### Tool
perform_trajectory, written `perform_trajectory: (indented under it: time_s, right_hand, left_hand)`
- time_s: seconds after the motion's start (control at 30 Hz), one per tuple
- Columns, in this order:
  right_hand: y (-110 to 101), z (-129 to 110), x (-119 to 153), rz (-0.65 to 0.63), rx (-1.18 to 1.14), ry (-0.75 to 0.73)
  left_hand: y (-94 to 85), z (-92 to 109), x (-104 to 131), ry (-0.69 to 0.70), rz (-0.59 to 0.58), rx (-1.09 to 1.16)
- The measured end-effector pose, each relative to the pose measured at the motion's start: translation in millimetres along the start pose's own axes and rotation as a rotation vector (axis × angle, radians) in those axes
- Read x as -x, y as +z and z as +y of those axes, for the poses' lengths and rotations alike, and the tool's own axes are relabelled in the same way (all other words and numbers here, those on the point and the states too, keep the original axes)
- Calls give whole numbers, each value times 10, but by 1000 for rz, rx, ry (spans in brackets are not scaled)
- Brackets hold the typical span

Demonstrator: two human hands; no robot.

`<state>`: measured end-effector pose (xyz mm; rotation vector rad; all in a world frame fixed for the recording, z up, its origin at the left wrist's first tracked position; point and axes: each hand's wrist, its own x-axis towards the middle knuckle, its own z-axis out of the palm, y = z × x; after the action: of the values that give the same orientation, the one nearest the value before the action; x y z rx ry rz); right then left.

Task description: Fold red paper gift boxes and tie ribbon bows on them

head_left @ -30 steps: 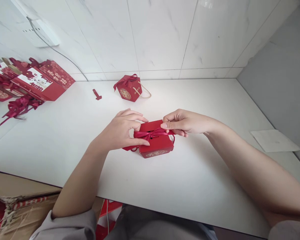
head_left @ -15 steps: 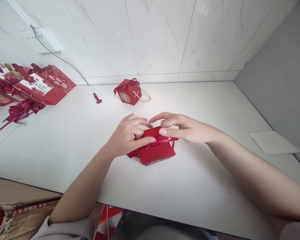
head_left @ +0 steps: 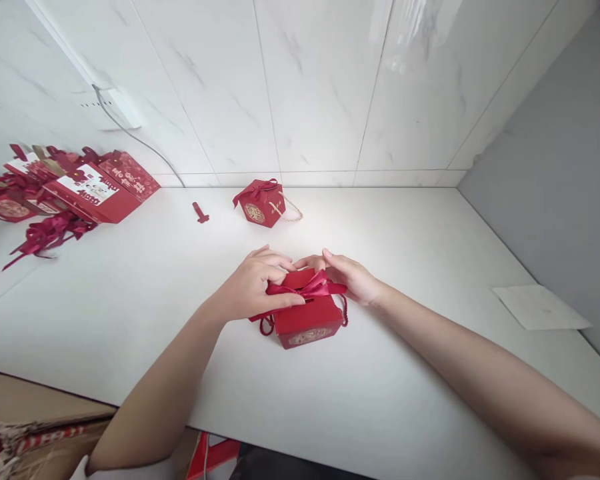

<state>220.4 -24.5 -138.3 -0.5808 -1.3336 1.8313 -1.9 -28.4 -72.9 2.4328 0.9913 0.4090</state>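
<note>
Placed a torn brown cardboard carton (head_left: pixel 60 443) below the near left edge of the white table (head_left: pixel 145 320). Stood the red cardboard gift box (head_left: pixel 310 333) near the middle of the table, with dark-red rope handles (head_left: pixel 345 312) at its ends and a crimson satin bow (head_left: pixel 317 285) across its top. Closed the fingers of the left hand (head_left: pixel 245 287) partway over the box's left part, thumb on the top beside the bow. Cupped the fingers of the right hand (head_left: pixel 357 279) loosely behind the right end, open, thumb raised. Laid a flat white paper piece (head_left: pixel 540 307) well to the right. Set a small red tag (head_left: pixel 200 213) and a red hexagonal box (head_left: pixel 265 203) beyond the hands, near the white tiled wall (head_left: pixel 320 93). Grouped red printed boxes (head_left: pixel 100 193) at far left.
</note>
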Motion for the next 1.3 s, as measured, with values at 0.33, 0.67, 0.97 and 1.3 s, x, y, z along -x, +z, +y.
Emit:
perform_trajectory:
  time_s: [0.33,0.67,0.97,1.3]
  right_hand:
    - [87,141,-30,82,21,-106]
    - [60,85,24,131,88,-96]
    - [-164,-467,194,74,582,207]
    - [46,-629,341,-181,709,263]
  left_hand:
    - [-17,-145,7,-141,97,76]
    - [-1,-151,-18,-115,-15,331]
    - [-13,-239,-35,-142,27,332]
    - [-16,-205,0,-155,72,305]
